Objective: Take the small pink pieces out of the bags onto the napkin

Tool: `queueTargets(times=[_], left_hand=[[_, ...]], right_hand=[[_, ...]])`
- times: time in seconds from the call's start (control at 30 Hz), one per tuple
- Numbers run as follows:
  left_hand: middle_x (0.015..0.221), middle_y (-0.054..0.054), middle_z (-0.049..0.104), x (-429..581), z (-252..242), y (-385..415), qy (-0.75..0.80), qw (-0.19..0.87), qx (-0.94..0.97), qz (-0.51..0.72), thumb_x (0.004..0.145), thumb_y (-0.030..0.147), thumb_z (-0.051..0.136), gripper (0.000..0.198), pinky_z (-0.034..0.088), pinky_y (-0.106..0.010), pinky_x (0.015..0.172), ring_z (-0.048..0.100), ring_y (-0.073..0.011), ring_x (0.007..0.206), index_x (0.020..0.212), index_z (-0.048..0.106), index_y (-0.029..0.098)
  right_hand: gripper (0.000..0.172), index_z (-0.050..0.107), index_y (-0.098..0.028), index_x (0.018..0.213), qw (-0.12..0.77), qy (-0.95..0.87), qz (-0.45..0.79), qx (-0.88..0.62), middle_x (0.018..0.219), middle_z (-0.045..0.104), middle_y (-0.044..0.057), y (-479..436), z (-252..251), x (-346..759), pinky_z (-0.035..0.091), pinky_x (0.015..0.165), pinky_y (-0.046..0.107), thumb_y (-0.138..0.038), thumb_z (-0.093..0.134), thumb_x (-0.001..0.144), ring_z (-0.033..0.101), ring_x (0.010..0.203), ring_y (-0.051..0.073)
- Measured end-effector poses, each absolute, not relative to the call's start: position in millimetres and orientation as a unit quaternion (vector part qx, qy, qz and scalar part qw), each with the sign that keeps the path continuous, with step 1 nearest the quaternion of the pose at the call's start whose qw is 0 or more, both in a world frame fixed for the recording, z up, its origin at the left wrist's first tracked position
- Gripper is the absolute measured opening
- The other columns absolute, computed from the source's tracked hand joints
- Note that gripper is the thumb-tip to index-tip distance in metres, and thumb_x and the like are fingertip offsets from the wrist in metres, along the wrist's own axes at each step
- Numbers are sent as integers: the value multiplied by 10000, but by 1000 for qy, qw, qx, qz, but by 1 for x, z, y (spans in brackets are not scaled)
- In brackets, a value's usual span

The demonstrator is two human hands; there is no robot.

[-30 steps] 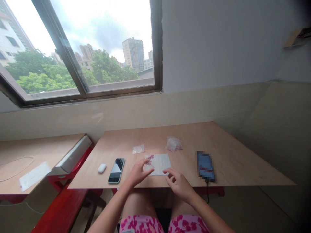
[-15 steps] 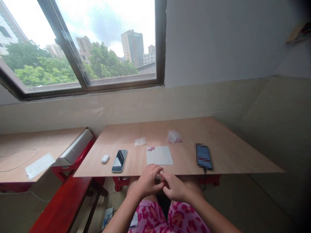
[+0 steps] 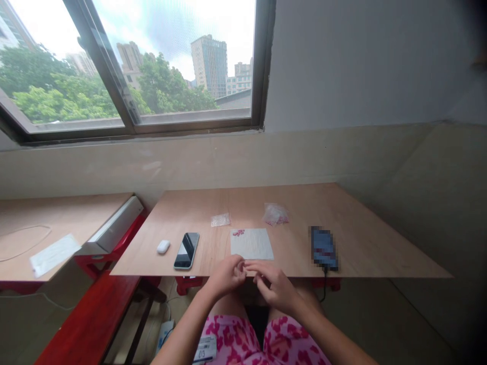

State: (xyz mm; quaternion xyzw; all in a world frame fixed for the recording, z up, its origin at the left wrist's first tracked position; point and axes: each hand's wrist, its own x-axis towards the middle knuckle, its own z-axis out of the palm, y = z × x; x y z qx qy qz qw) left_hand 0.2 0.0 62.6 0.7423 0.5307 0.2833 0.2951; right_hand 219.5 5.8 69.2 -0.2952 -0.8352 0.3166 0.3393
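Plywood surface (image 3: pixel 304 253) here, my left grip (image 3: pixel 227 277) and right grip (image 3: pixel 274 283) together at its edge, holding what I can't tell; that light paper sheet (image 3: pixel 251 244) lifts best by a corner.

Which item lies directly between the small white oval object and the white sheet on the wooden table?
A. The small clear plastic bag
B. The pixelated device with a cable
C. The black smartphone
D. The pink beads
C. The black smartphone lies flat on the wooden table, with the small white oval object to its left and the white sheet to its right.
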Motion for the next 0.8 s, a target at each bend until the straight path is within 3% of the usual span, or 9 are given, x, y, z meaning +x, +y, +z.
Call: queueTargets(times=[0.1, 0.2, 0.33, 0.57, 0.8], left_hand=[[894, -40, 679, -13, 68, 16, 545, 374, 650, 375, 824, 236, 631, 186, 480, -314, 794, 635, -204, 844, 1005, 633, 190], [1013, -93, 721, -17, 75, 28, 536, 431, 565, 455, 828, 305, 680, 249, 504, -373, 908, 673, -252, 988, 1040, 647, 177], [1160, -140, 732, -20, 75, 32, 529, 449, 537, 480, 817, 316, 725, 297, 450, -448, 1049, 654, -304, 1141, 1076, 715, 171], [983, -82, 726, -38, 67, 37, 516, 458, 480, 541, 789, 393, 786, 307, 501, -370, 926, 671, -257, 991, 965, 682, 164], [908, -46, 678, -36, 65, 41, 513, 454, 506, 524, 804, 392, 766, 281, 478, -316, 852, 641, -213, 896, 910, 646, 161]], right_hand=[[282, 707, -212, 1050, 383, -789, 293, -382, 995, 741, 68, 46, 58, 214, 531, 711, 284, -141, 478, 901, 684, 807, 186], [245, 730, -194, 1010, 342, -791, 247, -444, 993, 756, 72, 97, 45, 199, 520, 815, 305, -140, 526, 887, 690, 873, 209], [286, 741, -164, 1035, 268, -799, 208, -497, 1078, 749, 105, 148, 36, 174, 472, 928, 288, -87, 497, 906, 671, 1037, 221], [206, 735, -167, 1034, 212, -820, 208, -489, 1117, 713, 96, 174, 30, 159, 440, 904, 251, -118, 628, 865, 650, 1016, 202], [91, 712, -154, 901, 231, -810, 226, -490, 998, 713, 85, 177, 40, 157, 447, 842, 257, -172, 625, 885, 649, 937, 193]])
